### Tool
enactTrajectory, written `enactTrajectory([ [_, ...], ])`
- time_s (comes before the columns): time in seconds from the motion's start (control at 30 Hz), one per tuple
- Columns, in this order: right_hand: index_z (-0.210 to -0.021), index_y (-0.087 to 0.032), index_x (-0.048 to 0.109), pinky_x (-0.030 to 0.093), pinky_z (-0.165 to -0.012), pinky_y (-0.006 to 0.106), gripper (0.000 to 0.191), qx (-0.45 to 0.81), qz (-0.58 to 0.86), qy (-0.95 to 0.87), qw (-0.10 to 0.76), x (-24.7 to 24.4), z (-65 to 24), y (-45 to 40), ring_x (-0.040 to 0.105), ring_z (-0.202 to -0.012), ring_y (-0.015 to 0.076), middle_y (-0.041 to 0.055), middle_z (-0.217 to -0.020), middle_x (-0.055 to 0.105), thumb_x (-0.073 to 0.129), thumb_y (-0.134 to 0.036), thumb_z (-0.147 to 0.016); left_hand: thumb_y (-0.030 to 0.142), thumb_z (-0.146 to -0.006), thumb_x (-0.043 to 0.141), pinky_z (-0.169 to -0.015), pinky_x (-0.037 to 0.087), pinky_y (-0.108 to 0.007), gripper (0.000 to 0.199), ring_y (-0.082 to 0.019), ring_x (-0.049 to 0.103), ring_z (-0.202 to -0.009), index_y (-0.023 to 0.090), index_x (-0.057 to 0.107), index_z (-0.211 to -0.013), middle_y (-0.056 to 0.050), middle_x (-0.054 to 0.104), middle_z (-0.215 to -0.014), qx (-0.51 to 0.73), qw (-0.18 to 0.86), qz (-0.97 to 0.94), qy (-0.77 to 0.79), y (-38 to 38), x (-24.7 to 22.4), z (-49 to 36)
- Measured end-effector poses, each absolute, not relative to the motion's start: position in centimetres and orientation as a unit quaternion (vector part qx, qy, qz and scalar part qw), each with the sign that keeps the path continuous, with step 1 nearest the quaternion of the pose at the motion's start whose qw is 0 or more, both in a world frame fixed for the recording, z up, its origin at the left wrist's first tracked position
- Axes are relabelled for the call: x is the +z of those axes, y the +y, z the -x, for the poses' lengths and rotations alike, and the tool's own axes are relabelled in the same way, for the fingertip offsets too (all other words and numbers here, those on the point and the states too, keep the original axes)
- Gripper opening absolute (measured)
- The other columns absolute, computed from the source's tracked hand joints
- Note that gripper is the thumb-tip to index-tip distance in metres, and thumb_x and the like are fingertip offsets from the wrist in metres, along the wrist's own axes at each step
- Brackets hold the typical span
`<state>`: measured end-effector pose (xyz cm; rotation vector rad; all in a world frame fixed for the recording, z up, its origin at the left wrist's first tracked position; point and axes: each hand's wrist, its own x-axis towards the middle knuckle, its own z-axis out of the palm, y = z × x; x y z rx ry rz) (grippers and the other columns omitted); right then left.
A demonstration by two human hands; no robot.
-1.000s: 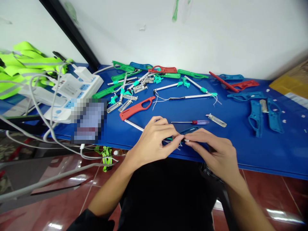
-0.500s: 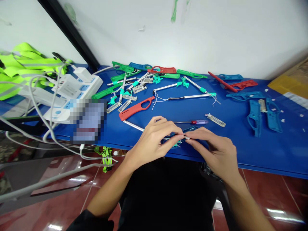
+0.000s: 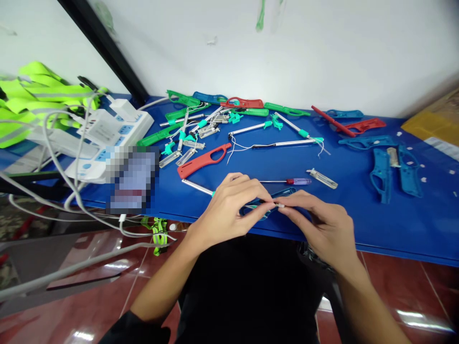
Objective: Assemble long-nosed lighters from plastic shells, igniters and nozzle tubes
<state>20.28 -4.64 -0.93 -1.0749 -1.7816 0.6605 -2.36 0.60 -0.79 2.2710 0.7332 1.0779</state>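
Near the desk's front edge, my left hand point(image 3: 234, 205) and my right hand point(image 3: 321, 222) meet fingertip to fingertip, both closed in a pinch. Between them shows a tiny whitish part point(image 3: 279, 205), gripped by the right thumb and finger. What the left fingertips hold is too small to make out. Under the hands lies a blue lighter casing half point(image 3: 285, 192), partly covered. A metal lighter tube point(image 3: 196, 187) sticks out past the left knuckles. Just beyond the hands are a screwdriver point(image 3: 299, 181) with a red and purple handle and a clear lighter fuel tank point(image 3: 323, 179).
Green casings point(image 3: 186, 99), a red casing half point(image 3: 204, 161) and several metal tubes point(image 3: 297, 143) with wires lie across the blue desk point(image 3: 347, 205). Blue casing halves point(image 3: 380, 174) sit right. A power strip point(image 3: 139, 126), cables and a phone point(image 3: 132, 179) occupy the left.
Both hands keep their pinch, with only slight fingertip movement. A little more of the blue casing shows beneath them. The view has shifted very slightly.
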Motion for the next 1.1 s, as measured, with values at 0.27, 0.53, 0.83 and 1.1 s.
enactTrajectory([
  [0.27, -0.117, -0.033, 0.080, 0.064, -0.092, 0.030, 0.027, 0.290, 0.433, -0.713, 0.468, -1.2, -20.4, -4.6, 0.079, -0.100, 0.0164, -0.0022, -0.111, 0.085, 0.074, -0.012, -0.101, 0.020, -0.107, 0.070, -0.098, 0.044, -0.038, 0.005, -0.015, 0.069, -0.088, 0.022, 0.067, -0.103, 0.002, 0.077, -0.097, 0.401, 0.266, -0.833, 0.274, 0.6, -0.8, 2.3],
  [0.53, -0.112, -0.035, 0.082, 0.064, -0.086, 0.025, 0.024, 0.325, 0.441, -0.670, 0.502, -1.3, -19.5, -4.7, 0.079, -0.097, 0.0137, -0.0047, -0.107, 0.085, 0.076, -0.014, -0.100, 0.021, -0.108, 0.069, -0.093, 0.043, -0.038, 0.008, -0.016, 0.068, -0.088, 0.021, 0.068, -0.100, 0.001, 0.077, -0.096, 0.416, 0.271, -0.827, 0.265, 0.5, -0.6, 2.4],
  [0.83, -0.112, -0.035, 0.082, 0.064, -0.086, 0.025, 0.025, 0.314, 0.449, -0.662, 0.512, -1.5, -19.0, -4.8, 0.079, -0.097, 0.0134, -0.0055, -0.107, 0.085, 0.076, -0.014, -0.101, 0.023, -0.105, 0.074, -0.094, 0.044, -0.040, 0.009, -0.017, 0.069, -0.088, 0.022, 0.067, -0.100, 0.000, 0.077, -0.097, 0.431, 0.271, -0.816, 0.272, 0.4, -0.8, 2.4],
  [1.1, -0.113, -0.036, 0.083, 0.063, -0.080, 0.025, 0.024, 0.316, 0.458, -0.655, 0.511, -1.5, -19.0, -4.8, 0.080, -0.095, 0.0145, -0.0044, -0.106, 0.085, 0.077, -0.017, -0.100, 0.023, -0.106, 0.073, -0.095, 0.045, -0.041, 0.005, -0.018, 0.070, -0.088, 0.022, 0.068, -0.104, -0.001, 0.078, -0.096, 0.439, 0.257, -0.816, 0.274, 0.4, -1.0, 2.4],
])
